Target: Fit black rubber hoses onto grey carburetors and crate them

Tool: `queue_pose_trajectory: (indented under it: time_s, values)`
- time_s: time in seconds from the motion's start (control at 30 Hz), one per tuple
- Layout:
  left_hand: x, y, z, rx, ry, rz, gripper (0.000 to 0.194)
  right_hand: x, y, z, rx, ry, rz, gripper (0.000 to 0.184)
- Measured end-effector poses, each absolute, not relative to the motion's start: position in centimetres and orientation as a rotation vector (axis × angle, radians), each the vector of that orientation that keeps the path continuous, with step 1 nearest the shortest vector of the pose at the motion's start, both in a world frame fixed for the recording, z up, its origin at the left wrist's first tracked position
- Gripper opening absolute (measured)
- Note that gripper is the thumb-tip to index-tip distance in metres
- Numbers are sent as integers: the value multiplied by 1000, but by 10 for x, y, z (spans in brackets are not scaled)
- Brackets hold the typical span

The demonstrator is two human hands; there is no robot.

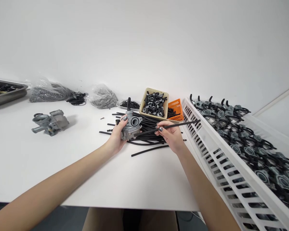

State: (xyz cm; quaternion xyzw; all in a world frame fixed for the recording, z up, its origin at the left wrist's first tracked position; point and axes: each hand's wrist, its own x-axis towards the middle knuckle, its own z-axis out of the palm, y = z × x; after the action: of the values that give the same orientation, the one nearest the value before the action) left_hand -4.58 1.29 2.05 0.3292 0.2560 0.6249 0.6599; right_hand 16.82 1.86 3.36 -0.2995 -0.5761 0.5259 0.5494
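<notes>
My left hand (118, 134) is closed around a grey metal carburetor (131, 124), held upright above the table with a black cap and stem on top. Between the fingertips of my right hand (170, 134) is a thin black rubber hose (183, 124). One end of that hose meets the lower right side of the carburetor; whether it is fitted onto anything there I cannot tell. Its free end points right, toward the white crate. Beneath both hands lies a pile of loose black hoses (146, 150). A second carburetor (50, 122) rests on the table at the left.
A white slatted crate (214, 150) full of carburetors runs along the right. Behind the hoses stand a cream bin (142, 110) of black-and-metal parts and an orange basket (180, 110). Plastic bags (102, 96) of small parts and a metal tray (12, 95) sit toward the back left.
</notes>
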Motion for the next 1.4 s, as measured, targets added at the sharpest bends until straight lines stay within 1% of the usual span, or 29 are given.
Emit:
queue_pose_trajectory:
  time_s: [0.13,0.23,0.33,0.47,0.6,0.8,0.9,1.0,1.1,1.17,1.27,1.4]
  values:
    - [-46,12,19,778,604,1420,46,162,16,34,-721,-1422,1137,18]
    - [-48,14,20,800,629,1468,50,160,14,35,-748,-1462,1068,19]
    - [-49,15,22,822,651,1547,54,160,12,34,-764,-1472,1047,20]
    - [-50,17,23,823,663,1614,52,159,12,33,-758,-1446,1017,18]
    - [-49,17,20,822,670,1635,52,156,12,31,-734,-1433,1067,17]
    - [-45,10,22,817,671,1577,51,138,11,16,-789,-1413,1242,26]
    - [-43,7,24,826,659,1568,53,128,9,7,-810,-1452,1291,27]
    - [-43,8,23,825,651,1583,54,123,9,1,-810,-1543,1175,25]
    - [-43,9,21,799,655,1596,50,122,9,-2,-791,-1635,959,24]
    - [-44,11,20,781,665,1600,46,122,9,-3,-794,-1661,882,22]
    - [-45,12,18,753,711,1583,44,120,7,-3,-798,-1667,876,20]
    - [-45,12,19,713,724,1521,45,122,8,2,-803,-1555,893,26]
